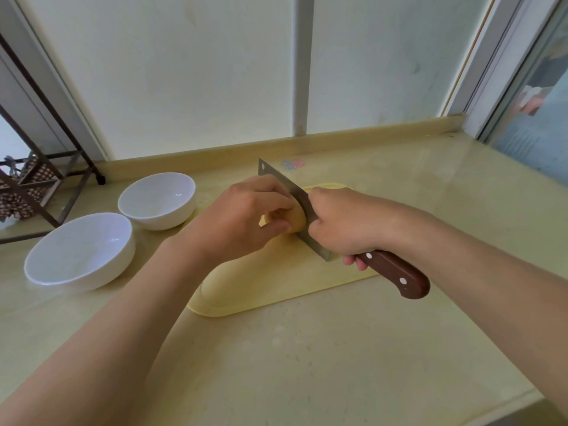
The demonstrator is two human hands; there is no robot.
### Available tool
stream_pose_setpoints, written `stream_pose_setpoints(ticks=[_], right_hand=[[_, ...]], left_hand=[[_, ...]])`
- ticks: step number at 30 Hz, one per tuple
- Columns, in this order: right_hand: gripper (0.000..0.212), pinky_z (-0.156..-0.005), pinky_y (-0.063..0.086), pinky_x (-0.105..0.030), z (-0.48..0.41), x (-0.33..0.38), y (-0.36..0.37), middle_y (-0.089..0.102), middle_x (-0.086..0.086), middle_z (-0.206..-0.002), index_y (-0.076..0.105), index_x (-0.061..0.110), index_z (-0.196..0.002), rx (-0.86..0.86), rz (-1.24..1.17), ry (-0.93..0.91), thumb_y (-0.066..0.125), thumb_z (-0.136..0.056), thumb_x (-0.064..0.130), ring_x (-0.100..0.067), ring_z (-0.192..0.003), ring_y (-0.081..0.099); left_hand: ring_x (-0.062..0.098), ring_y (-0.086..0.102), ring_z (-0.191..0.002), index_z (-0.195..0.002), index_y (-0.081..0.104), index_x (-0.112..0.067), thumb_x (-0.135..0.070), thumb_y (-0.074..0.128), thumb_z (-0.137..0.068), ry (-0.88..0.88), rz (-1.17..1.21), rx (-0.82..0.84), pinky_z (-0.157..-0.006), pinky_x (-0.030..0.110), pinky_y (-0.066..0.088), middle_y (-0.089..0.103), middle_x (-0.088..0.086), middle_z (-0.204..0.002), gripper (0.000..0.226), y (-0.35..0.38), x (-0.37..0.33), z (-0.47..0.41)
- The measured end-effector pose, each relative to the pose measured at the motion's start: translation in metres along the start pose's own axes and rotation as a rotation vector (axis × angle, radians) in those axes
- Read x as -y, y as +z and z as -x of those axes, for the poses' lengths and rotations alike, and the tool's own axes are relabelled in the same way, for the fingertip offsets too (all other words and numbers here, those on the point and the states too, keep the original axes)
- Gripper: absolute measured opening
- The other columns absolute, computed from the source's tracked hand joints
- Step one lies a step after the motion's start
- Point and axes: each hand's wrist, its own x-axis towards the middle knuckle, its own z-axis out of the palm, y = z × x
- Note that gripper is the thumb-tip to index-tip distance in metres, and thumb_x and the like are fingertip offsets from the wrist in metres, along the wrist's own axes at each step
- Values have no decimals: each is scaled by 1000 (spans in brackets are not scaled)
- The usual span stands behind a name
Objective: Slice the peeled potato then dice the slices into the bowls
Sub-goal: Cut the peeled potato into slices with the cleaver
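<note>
A peeled yellow potato [297, 222] lies on the pale yellow cutting board [264, 290]. My left hand [242, 219] curls over it and holds it down, hiding most of it. My right hand [341, 222] grips the cleaver [289, 192] by its brown wooden handle [396, 273]. The steel blade stands upright against the potato's right end, its edge down at the board. Two white bowls stand empty to the left of the board, one nearer [80, 250] and one farther [157, 200].
The beige countertop [307, 358] runs to a low backsplash under a frosted window. A dark metal rack [37, 186] with a checked cloth basket stands at the far left. The counter's front edge shows at the bottom right.
</note>
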Motion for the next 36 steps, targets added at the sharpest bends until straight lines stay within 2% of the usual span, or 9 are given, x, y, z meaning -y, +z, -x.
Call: stream_pose_setpoints(ticks=[3, 11, 14, 15, 18, 23, 36], right_hand=[[11, -44, 50, -29, 1, -3, -3, 70, -19, -72, 47, 8, -104, -33, -27, -4, 39, -97, 12, -28, -44, 61], [7, -41, 44, -25, 14, -4, -23, 67, -14, -65, 44, 15, -93, -89, -49, -37, 39, -98, 12, -22, -40, 58], [31, -38, 42, -23, 18, -2, -29, 64, -11, -60, 32, 33, -78, -114, -59, -60, 39, -99, 12, -20, -37, 56], [31, -39, 43, -23, 19, -2, -31, 64, -11, -59, 32, 33, -78, -117, -57, -61, 39, -99, 12, -21, -37, 56], [8, -42, 46, -27, 19, -1, -36, 66, -12, -58, 47, 13, -94, -147, -51, -58, 40, -98, 12, -23, -39, 59], [15, -40, 44, -25, 22, 2, -42, 66, -12, -54, 52, -1, -98, -174, -15, -66, 41, -94, 9, -26, -40, 61], [14, -39, 43, -24, 25, 6, -43, 63, -9, -48, 52, -1, -94, -154, 5, -80, 42, -94, 8, -25, -39, 61]], left_hand=[[18, 59, -78, -97, 76, -8, -18, 75, -79, 2, -43, 1, -64, 33, 51, 64, 3, -94, 21, -2, -2, 0], [21, 60, -81, -99, 76, -9, -20, 72, -80, 36, -99, 27, -69, 35, 52, 64, 4, -96, 22, 0, -5, -1], [21, 60, -82, -95, 75, -9, -19, 69, -79, 50, -122, 43, -70, 37, 53, 64, 3, -98, 20, -2, -7, 0], [21, 60, -82, -95, 74, -9, -19, 69, -79, 52, -123, 44, -70, 37, 53, 64, 3, -99, 20, -3, -7, 0], [21, 60, -81, -96, 75, -9, -17, 70, -78, 54, -121, 52, -68, 37, 53, 64, 3, -98, 21, -4, -8, 0], [22, 60, -79, -98, 74, -9, -17, 70, -78, 56, -119, 66, -67, 39, 53, 63, 3, -98, 22, -4, -8, -1], [20, 59, -79, -97, 74, -11, -16, 71, -77, 55, -119, 78, -68, 37, 52, 63, 2, -96, 21, -5, -8, -2]])
